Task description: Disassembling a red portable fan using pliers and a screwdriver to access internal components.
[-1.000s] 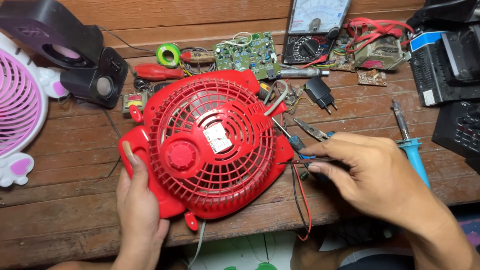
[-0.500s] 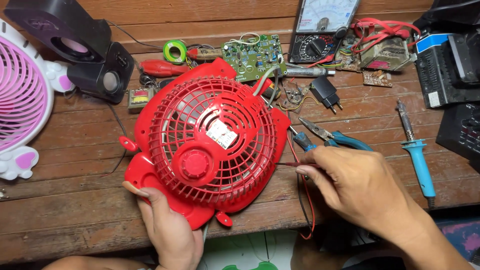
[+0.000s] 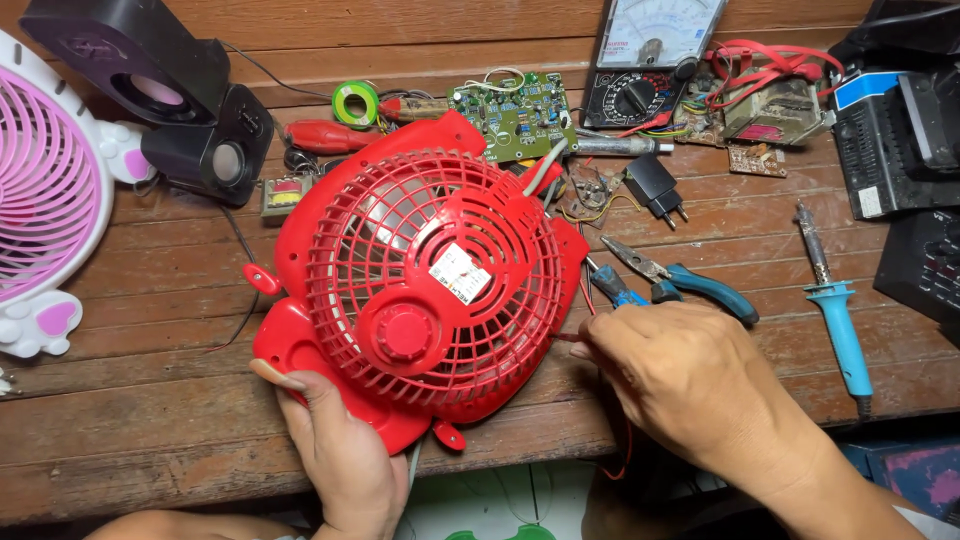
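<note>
A small red plastic fan (image 3: 420, 290) lies grille-up on the wooden bench (image 3: 150, 420), a white sticker on its grille. My left hand (image 3: 335, 450) grips the fan's lower front edge, thumb stretched along the rim. My right hand (image 3: 690, 385) rests at the fan's right side, fingertips pinched on thin red and black wires (image 3: 575, 335) that lead into the fan. Blue-handled pliers (image 3: 680, 280) lie just beyond my right hand.
A pink and white fan (image 3: 50, 210) sits at the left edge, black speakers (image 3: 170, 100) behind it. A green circuit board (image 3: 515, 115), an analogue multimeter (image 3: 650, 60), a plug adapter (image 3: 655, 185) and a blue soldering iron (image 3: 840, 310) lie nearby. Black equipment (image 3: 900, 130) stands at right.
The red fan has turned and shifted left. My left hand slid from its left side to its lower front edge. My right hand stays pinched at the wires.
</note>
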